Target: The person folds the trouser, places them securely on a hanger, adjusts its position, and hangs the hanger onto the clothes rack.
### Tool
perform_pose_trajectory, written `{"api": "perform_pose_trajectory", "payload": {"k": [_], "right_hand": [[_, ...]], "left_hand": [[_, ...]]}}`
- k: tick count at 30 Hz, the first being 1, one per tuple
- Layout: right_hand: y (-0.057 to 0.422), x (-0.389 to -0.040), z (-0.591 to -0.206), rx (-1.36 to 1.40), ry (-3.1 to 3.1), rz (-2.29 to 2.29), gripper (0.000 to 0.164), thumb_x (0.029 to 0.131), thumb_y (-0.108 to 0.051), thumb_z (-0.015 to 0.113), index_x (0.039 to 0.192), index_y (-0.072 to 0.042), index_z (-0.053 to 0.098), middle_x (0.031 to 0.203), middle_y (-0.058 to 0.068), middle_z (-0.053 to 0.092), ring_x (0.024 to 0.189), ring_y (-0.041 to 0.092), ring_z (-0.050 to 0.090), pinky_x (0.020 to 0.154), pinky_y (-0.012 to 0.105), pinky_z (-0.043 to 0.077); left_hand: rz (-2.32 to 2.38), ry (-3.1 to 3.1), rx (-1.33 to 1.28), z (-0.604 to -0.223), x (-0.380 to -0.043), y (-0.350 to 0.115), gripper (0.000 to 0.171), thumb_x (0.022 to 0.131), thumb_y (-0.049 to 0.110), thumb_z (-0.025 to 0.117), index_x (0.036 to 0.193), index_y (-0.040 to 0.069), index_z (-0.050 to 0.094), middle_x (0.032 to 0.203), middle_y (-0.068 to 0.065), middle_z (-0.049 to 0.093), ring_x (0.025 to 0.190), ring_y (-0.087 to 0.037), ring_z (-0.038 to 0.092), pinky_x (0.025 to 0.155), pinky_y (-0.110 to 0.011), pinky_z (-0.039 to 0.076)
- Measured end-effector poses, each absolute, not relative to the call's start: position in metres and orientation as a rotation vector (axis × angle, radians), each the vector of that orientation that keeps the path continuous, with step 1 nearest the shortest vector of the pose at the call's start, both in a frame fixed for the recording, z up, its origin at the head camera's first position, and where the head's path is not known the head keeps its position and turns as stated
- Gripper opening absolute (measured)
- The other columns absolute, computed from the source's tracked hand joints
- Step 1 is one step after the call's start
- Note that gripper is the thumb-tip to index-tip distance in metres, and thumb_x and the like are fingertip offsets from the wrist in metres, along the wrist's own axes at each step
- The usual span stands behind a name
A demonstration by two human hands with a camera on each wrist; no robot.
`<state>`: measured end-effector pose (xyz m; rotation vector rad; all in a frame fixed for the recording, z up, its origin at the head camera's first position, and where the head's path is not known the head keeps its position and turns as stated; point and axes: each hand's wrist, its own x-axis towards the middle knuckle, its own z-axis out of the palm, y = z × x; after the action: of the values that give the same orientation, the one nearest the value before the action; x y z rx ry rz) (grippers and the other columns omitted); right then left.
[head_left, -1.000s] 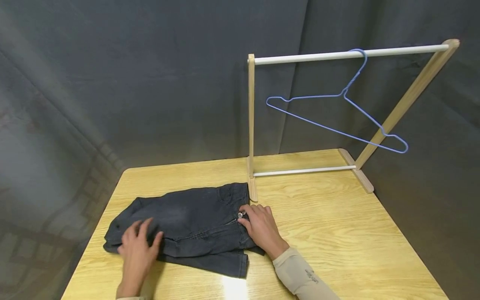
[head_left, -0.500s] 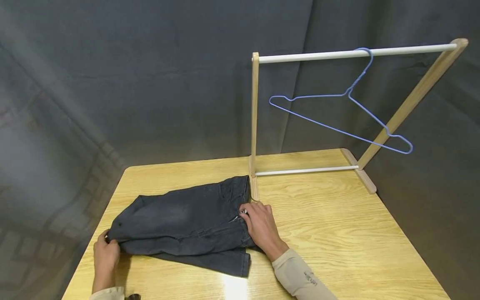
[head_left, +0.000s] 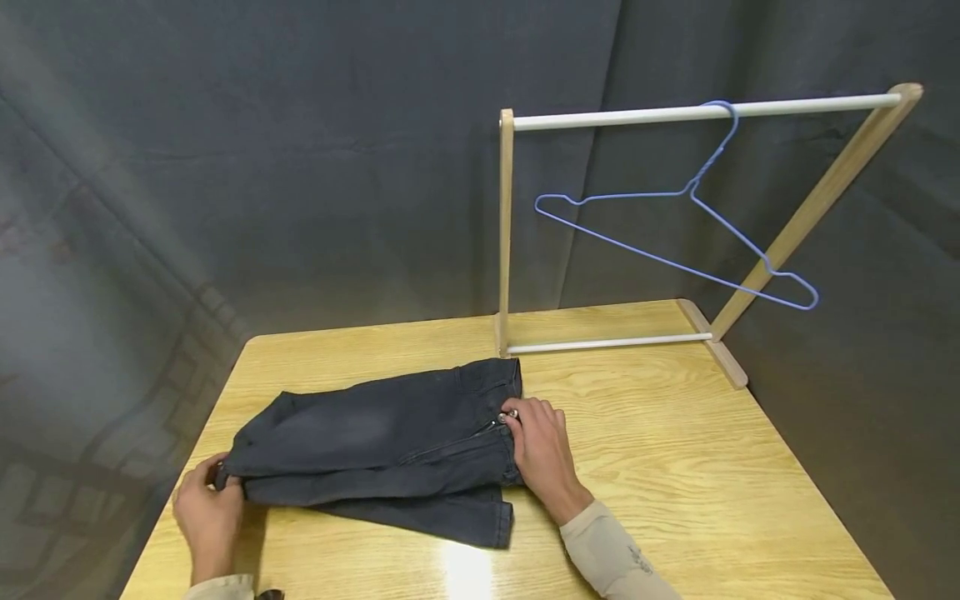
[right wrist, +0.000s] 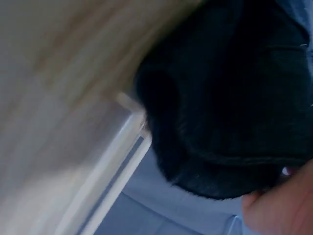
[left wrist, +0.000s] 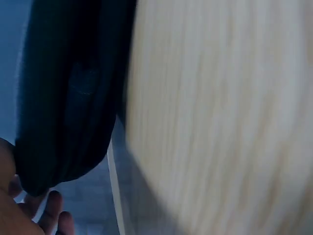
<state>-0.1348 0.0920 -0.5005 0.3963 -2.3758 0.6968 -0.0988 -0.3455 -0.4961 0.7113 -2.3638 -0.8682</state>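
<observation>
A pair of dark jeans (head_left: 360, 433), folded over, lies across the left half of the table with its waistband to the right. My left hand (head_left: 208, 508) pinches the folded left end; in the left wrist view that fold of the jeans (left wrist: 73, 98) hangs over the fingers (left wrist: 51, 210). At the waistband, my right hand (head_left: 542, 446) grips the cloth beside the metal button, thumb and forefinger together. The right wrist view has the waistband (right wrist: 220, 161) raised off the wood, with part of the right hand (right wrist: 283, 205) at its edge.
Behind the jeans stands a wooden rack (head_left: 505, 233) with a white top rail (head_left: 637, 117). A blue wire hanger (head_left: 690, 187) hangs from that rail. Grey curtains (head_left: 360, 167) surround the wooden table (head_left: 675, 467).
My left hand moved left from over the jeans to their folded end and took hold there. The right hand kept its grip, and the jeans shifted slightly right, their waistband now covering the rack's foot.
</observation>
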Motion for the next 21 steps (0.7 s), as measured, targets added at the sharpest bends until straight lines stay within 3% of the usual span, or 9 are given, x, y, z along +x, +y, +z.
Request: {"api": "perform_pose_trajectory", "payload": {"k": [8, 13, 16, 18, 21], "right_hand": [[0.130, -0.138, -0.508, 0.308, -2.393, 0.620, 0.013, 0.095, -0.014, 0.065, 0.108, -0.015, 0.065, 0.093, 0.003, 0.065, 0.082, 0.024, 0.059, 0.067, 0.033, 0.032], [0.161, -0.139, -0.508, 0.291, -2.427, 0.539, 0.011, 0.094, -0.012, 0.066, 0.105, -0.012, 0.064, 0.090, 0.006, 0.065, 0.081, 0.026, 0.058, 0.067, 0.035, 0.031], [0.180, -0.141, -0.505, 0.293, -2.456, 0.499, 0.011, 0.094, -0.012, 0.065, 0.105, -0.012, 0.064, 0.090, 0.007, 0.065, 0.081, 0.027, 0.058, 0.067, 0.036, 0.031], [0.192, -0.142, -0.505, 0.291, -2.474, 0.472, 0.011, 0.094, -0.011, 0.066, 0.105, -0.011, 0.064, 0.090, 0.008, 0.066, 0.081, 0.028, 0.058, 0.068, 0.037, 0.031], [0.209, -0.144, -0.507, 0.273, -2.502, 0.436, 0.011, 0.093, -0.011, 0.067, 0.104, -0.010, 0.064, 0.088, 0.009, 0.066, 0.079, 0.029, 0.058, 0.067, 0.038, 0.031]], "left_hand": [[-0.687, -2.307, 0.443, -0.491, -0.104, -0.318, 0.027, 0.079, -0.009, 0.065, 0.105, 0.000, 0.069, 0.089, -0.022, 0.059, 0.090, -0.041, 0.051, 0.077, -0.059, 0.027], [-0.675, -2.483, 0.372, -0.492, -0.105, -0.304, 0.025, 0.080, 0.001, 0.072, 0.105, 0.002, 0.070, 0.083, -0.017, 0.062, 0.078, -0.035, 0.058, 0.071, -0.051, 0.036], [-0.822, -2.632, 0.371, -0.492, -0.105, -0.299, 0.030, 0.085, 0.010, 0.074, 0.114, 0.003, 0.068, 0.092, -0.015, 0.063, 0.084, -0.031, 0.061, 0.072, -0.039, 0.044], [-0.991, -2.722, 0.345, -0.492, -0.106, -0.299, 0.039, 0.092, 0.020, 0.070, 0.126, 0.004, 0.062, 0.108, -0.018, 0.059, 0.097, -0.031, 0.059, 0.077, -0.032, 0.045], [-1.430, -2.750, 0.284, -0.495, -0.109, -0.303, 0.049, 0.103, 0.031, 0.053, 0.142, 0.001, 0.046, 0.127, -0.015, 0.051, 0.106, -0.012, 0.056, 0.081, -0.023, 0.047]]}}
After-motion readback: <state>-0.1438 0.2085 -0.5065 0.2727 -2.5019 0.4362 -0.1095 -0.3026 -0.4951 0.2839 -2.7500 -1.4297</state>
